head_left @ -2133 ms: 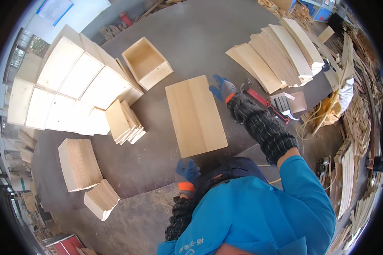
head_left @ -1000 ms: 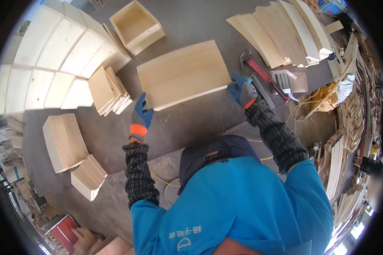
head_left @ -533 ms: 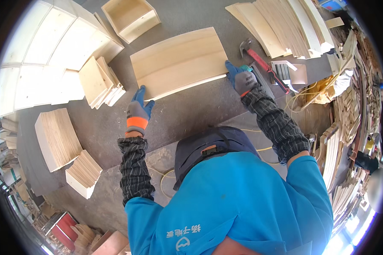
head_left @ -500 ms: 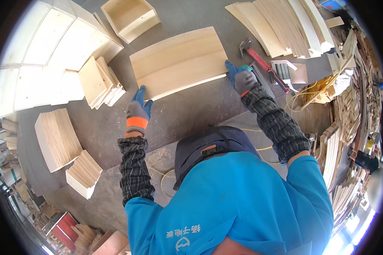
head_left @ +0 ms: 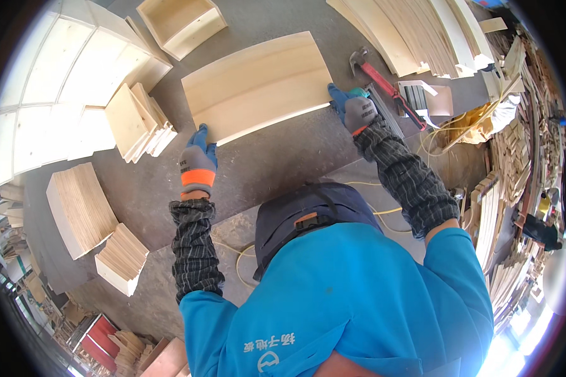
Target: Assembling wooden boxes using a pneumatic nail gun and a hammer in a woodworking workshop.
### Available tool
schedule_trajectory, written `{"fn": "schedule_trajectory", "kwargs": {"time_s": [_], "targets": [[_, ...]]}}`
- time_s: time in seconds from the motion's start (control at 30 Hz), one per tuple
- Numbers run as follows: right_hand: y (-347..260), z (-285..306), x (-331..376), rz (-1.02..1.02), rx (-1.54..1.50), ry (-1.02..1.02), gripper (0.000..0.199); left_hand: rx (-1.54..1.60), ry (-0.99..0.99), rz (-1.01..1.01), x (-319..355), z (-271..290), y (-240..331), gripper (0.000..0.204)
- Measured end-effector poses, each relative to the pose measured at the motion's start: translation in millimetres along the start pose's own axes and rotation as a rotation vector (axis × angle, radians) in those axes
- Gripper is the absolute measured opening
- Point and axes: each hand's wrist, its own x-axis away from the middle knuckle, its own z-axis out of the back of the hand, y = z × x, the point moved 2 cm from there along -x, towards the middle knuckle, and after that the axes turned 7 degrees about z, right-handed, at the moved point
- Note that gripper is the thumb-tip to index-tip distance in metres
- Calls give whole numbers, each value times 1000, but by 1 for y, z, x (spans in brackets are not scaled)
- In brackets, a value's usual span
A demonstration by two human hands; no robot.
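A pale rectangular wooden board (head_left: 258, 88) lies across the middle of the grey work table, a light strip showing along its near edge. My left hand (head_left: 198, 158), in a blue and grey glove with an orange cuff, grips its near left corner. At the right end, my gloved right hand (head_left: 353, 108) holds the board by its near right corner; some fingertips are hidden. Close beside that hand lies a tool with a teal end and a long metal rail (head_left: 387, 113), partly covered by the hand. A red-handled claw hammer (head_left: 390, 91) rests just beyond it.
An open wooden box (head_left: 182, 25) stands at the far left, near large pale cabinets (head_left: 50, 69). Small panels (head_left: 135, 122) and two stacks of wood pieces (head_left: 82, 207) sit on the left. Long boards (head_left: 409, 38) lie far right, above an opened carton of metal strips (head_left: 424, 99).
The board and both hands have shifted slightly left and away in the picture, as has much of the table scene. The strip along the board's near edge looks narrower. Both hands keep their hold.
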Motion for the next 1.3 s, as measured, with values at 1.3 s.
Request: {"fn": "schedule_trajectory", "kwargs": {"time_s": [1.3], "targets": [[49,8,112,-468,148,-404,100,-1,217,-521,-39,-88,173,44]]}}
